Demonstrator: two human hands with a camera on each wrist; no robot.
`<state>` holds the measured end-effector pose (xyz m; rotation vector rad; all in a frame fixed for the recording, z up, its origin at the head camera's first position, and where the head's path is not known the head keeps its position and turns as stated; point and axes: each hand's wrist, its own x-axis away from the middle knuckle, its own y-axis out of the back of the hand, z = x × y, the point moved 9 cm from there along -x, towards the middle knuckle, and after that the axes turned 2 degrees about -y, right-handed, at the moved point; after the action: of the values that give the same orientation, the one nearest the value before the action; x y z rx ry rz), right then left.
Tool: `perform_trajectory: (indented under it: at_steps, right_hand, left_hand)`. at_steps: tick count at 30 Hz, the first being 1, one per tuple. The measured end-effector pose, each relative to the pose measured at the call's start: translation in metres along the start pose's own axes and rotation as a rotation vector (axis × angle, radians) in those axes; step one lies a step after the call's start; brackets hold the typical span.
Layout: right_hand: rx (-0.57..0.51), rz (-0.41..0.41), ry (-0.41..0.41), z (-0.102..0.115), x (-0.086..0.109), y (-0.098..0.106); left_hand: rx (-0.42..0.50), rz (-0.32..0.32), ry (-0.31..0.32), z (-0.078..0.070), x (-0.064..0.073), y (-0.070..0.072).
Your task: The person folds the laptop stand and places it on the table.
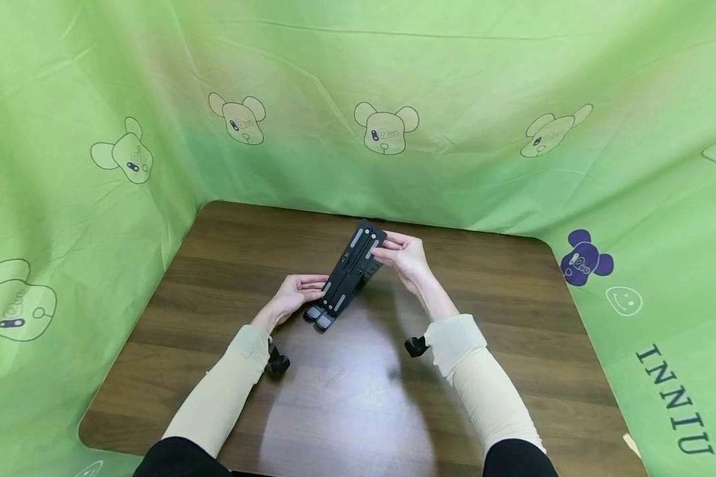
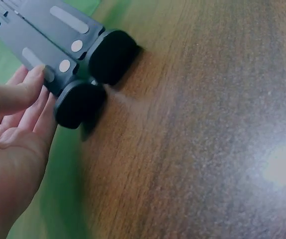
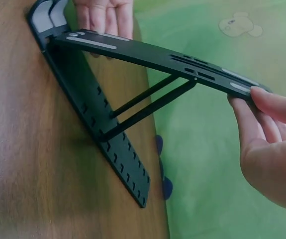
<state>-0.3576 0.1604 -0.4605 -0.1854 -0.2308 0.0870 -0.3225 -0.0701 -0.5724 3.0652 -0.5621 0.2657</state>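
Observation:
A black folding laptop stand (image 1: 347, 273) with grey pads is held at a slant over the table's middle. Its top plate (image 3: 147, 59) is raised from the slotted base (image 3: 117, 149), and thin support rods (image 3: 152, 110) span between them. My left hand (image 1: 290, 295) pinches the near left edge, thumb on top beside a grey pad and fingers partly hidden below. Close by in the left wrist view are the two black end stops (image 2: 114, 57). My right hand (image 1: 407, 260) pinches the far end of the top plate between thumb and fingers.
The brown wooden table (image 1: 215, 397) is enclosed at the back and sides by a green cloth (image 1: 453, 66) printed with bear heads. Black wrist cameras hang below both cuffs. A bright light reflection lies on the near tabletop.

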Motion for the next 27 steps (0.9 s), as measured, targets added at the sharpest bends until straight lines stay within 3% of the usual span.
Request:
perform_trajectory:
  at_steps: [6,19,27]
  right_hand:
    - [0.077,-0.082,0.054,0.001,0.003,0.004]
    - [-0.01,-0.28,0.108,0.002,0.018,0.005]
    - [-0.041,-0.352,0.157,-0.002,0.023,0.006]
  left_hand:
    - [-0.02,-0.054,-0.025,-0.005,0.0,0.003]
    - [-0.034,-0.166,-0.131,-0.019,-0.004,0.001]
    - [-0.047,-0.252,-0.129,-0.019,-0.006,0.003]
